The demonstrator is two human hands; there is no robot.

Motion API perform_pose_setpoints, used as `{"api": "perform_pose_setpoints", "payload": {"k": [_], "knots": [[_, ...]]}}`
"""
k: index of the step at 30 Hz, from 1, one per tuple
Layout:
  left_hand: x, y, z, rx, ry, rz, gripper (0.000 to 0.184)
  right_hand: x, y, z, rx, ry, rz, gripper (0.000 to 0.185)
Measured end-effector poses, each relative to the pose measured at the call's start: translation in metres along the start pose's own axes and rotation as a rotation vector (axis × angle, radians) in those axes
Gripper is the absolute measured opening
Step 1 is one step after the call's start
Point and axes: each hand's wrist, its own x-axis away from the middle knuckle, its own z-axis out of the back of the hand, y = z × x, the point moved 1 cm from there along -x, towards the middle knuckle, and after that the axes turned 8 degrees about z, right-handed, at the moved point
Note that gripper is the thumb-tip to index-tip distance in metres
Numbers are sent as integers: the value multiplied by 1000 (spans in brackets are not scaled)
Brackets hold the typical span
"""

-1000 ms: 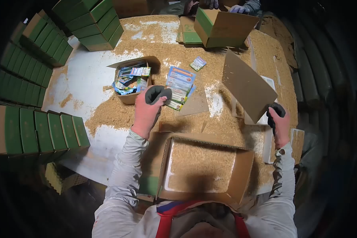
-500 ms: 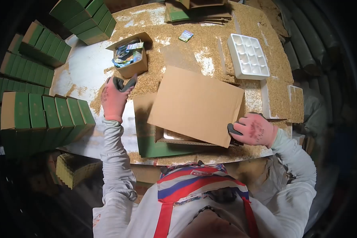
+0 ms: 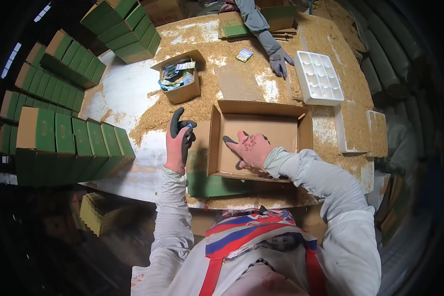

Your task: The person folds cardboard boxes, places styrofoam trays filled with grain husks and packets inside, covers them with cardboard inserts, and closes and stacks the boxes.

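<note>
An open cardboard box [image 3: 305, 130] stands in front of me on a green flattened carton [image 3: 217, 187]. A flat cardboard sheet [image 3: 276, 123] lies inside it, covering the bottom. My right hand [image 3: 251, 150] reaches in over the sheet, fingers spread, holding nothing. Left of the box, my left hand [image 3: 180, 140] is raised with thumb and fingers closed. A small bluish bit shows between them, too small to name. Beyond it stands a small carton [image 3: 187, 92] full of colourful packets [image 3: 175, 76].
A white compartment tray [image 3: 320, 79] rests at the right. A co-worker's gloved hand [image 3: 280, 61] reaches beside it. One small packet [image 3: 244, 55] lies on the sawdust-strewn table [image 3: 118, 96]. Green boxes [image 3: 69, 133] stand in rows at the left. A flat board [image 3: 238, 83] lies beyond the box.
The cardboard sheet has gone from my right hand down into the box. That hand has moved left over it. The packets seen earlier in my left hand are gone. A co-worker's arm has reached in.
</note>
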Motion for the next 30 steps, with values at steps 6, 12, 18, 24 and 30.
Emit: {"api": "perform_pose_setpoints", "payload": {"k": [6, 12, 18, 24, 30], "knots": [[5, -46, 41, -91, -144, 245, 56, 150, 11, 56, -959, 1001, -549, 37], [-19, -123, 18, -526, -372, 288, 57, 120, 124, -187, -1111, 715, -537, 75], [6, -83, -17, -846, -112, 230, 71, 96, 74, -97, -1288, 906, -385, 93], [36, 29, 122, -151, 275, -309, 45, 3, 6, 21, -1609, 958, -123, 55], [122, 259, 442, 241, 1245, -928, 23, -200, -85, 207, -1723, 1115, 519, 49]]}}
